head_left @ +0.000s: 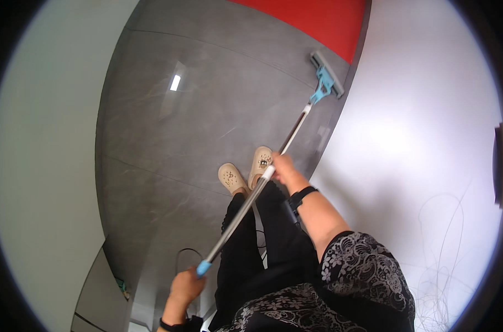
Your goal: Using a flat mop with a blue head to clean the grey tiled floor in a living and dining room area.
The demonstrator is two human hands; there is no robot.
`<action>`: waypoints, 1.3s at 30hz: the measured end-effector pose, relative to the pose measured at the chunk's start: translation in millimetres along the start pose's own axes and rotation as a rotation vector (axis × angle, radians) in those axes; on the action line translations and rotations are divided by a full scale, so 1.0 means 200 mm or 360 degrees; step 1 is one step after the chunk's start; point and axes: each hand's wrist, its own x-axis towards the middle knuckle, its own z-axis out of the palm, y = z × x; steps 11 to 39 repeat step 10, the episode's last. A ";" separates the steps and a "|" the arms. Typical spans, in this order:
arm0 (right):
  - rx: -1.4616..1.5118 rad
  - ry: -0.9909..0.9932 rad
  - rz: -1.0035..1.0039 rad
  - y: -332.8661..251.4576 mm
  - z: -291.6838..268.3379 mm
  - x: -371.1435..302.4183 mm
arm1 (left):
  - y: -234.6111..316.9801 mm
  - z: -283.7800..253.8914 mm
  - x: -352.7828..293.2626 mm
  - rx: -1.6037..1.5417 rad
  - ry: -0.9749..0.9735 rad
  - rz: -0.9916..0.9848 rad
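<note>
A sponge mop point(269, 170) slants across the view from lower left to upper right, with a silver and white pole. My left hand point(186, 286) is closed round the light blue end of the pole, low in the view. Farther up, my right hand point(283, 168) grips the pole near its white joint, beside my right shoe. The mop's grey head point(327, 74), on a light blue bracket, rests on the grey tiled floor point(207, 105) close to the right wall and just short of a red area. Parts of both hands' fingers are hidden.
White walls rise at left point(47, 138) and right point(395, 127). A red mat or floor patch point(323, 22) lies at the far end. My beige clogs point(232, 178) stand mid-floor. A grey cabinet point(102, 288) is at lower left; pencil-like scribbles mark the right wall.
</note>
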 end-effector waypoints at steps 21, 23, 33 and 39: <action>-0.0466 -0.0965 0.0568 0.33 0.47 -0.69 | -0.87 0.37 -1.04 0.0050 0.0416 -0.0269; -0.0466 -0.0965 0.0568 0.33 0.47 -0.69 | -0.87 0.37 -1.04 0.0050 0.0416 -0.0269; -0.0466 -0.0965 0.0568 0.33 0.47 -0.69 | -0.87 0.37 -1.04 0.0050 0.0416 -0.0269; -0.0466 -0.0965 0.0568 0.33 0.47 -0.69 | -0.87 0.37 -1.04 0.0050 0.0416 -0.0269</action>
